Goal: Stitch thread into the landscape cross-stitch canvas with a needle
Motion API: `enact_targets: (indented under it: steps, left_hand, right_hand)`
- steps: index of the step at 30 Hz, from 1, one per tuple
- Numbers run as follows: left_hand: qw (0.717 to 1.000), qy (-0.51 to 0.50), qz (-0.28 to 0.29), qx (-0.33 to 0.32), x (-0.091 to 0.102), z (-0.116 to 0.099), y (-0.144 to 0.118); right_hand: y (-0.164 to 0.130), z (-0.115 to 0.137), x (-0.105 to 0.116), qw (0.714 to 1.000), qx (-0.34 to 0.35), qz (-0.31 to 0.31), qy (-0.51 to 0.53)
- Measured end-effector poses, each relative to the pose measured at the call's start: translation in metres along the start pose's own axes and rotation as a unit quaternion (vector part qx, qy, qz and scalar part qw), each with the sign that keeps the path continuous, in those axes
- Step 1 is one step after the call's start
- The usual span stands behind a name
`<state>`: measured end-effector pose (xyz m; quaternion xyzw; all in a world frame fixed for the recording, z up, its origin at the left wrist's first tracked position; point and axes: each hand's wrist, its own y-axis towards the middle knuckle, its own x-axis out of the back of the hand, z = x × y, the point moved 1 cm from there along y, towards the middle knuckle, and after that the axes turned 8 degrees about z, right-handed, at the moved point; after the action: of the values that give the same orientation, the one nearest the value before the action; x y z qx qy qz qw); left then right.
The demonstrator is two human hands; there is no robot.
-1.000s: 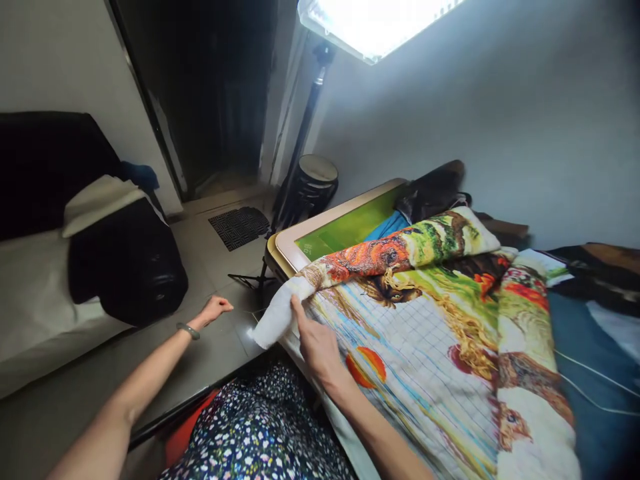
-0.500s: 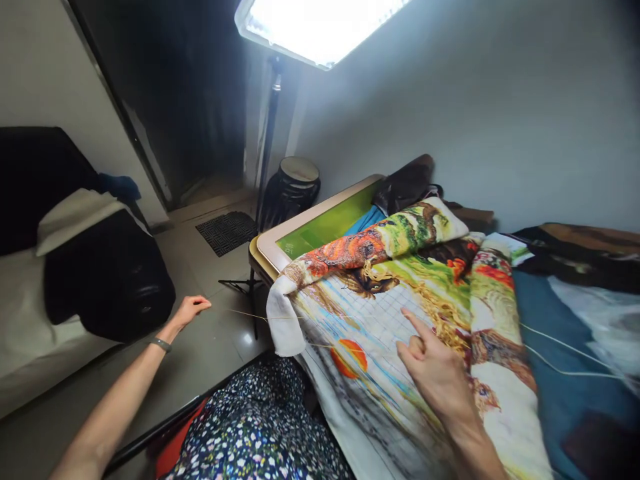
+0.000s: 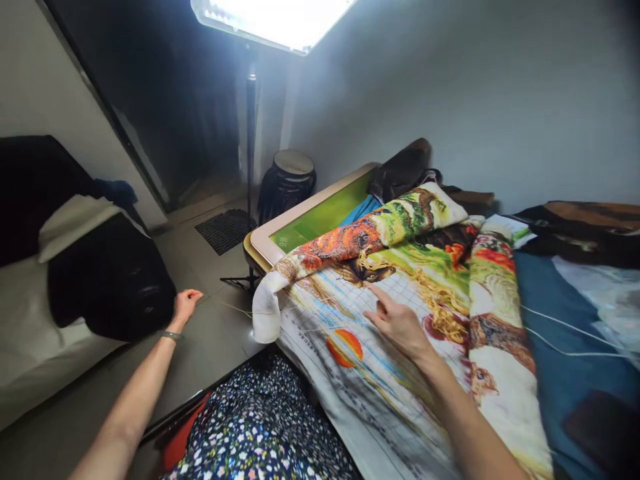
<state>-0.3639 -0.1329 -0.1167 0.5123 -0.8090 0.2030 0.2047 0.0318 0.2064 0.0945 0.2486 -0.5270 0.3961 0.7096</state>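
Note:
My left hand (image 3: 186,308) is raised over the floor to the left, fingertips pinched on a thin pale thread (image 3: 235,307). The thread runs right, over the white rolled edge, to the cross-stitch cloth (image 3: 305,300). On that cloth are printed colours, a grid, an orange sun (image 3: 345,348) and a dark stitched animal eye (image 3: 373,275). My right hand (image 3: 403,330) is over the cloth with the index finger stretched out, its tip just below the eye. Its other fingers are partly curled, and I see nothing held in them. Loose yellow thread tails (image 3: 443,307) lie beside it.
Rolled parts of the cloth (image 3: 345,240) border the work at the back and right. Behind is a table with a green top (image 3: 305,227). A bright lamp (image 3: 270,20) stands over it. A black stool (image 3: 287,180) and a sofa (image 3: 25,333) are further off.
My right hand has moved left and away from me across the cloth, towards the stitched eye. My left hand keeps its pinch on the thread, slightly further left. The view has shifted a little.

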Motion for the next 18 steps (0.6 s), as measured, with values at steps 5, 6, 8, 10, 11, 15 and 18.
enact_targets:
  steps: [5,6,8,10,11,15,18]
  left_hand:
    - [0.993,0.021,-0.114,0.031,-0.010,0.014,0.003]
    - [0.991,0.020,-0.132,0.033,-0.016,0.013,0.006]
    - [0.986,0.014,-0.162,0.036,-0.026,0.008,0.011]
    - [0.980,0.006,-0.194,0.047,-0.033,0.004,0.011]
    - [0.976,0.003,-0.212,0.059,-0.036,0.005,0.009]
    - [0.949,-0.005,-0.279,0.148,-0.037,0.020,-0.018]
    - [0.927,-0.008,-0.301,0.223,-0.032,0.037,-0.043]
  right_hand:
    - [0.055,0.025,-0.001,0.995,0.053,0.005,-0.081]
    - [0.067,0.029,0.008,0.994,0.065,-0.008,-0.086]
    - [0.093,0.036,0.030,0.993,0.082,-0.042,-0.078]
    - [0.115,0.045,0.052,0.991,0.098,-0.068,-0.066]
    - [0.124,0.051,0.060,0.990,0.110,-0.070,-0.062]
    - [0.142,0.077,0.069,0.987,0.152,-0.050,-0.025]
    - [0.143,0.097,0.057,0.980,0.194,0.001,0.039]
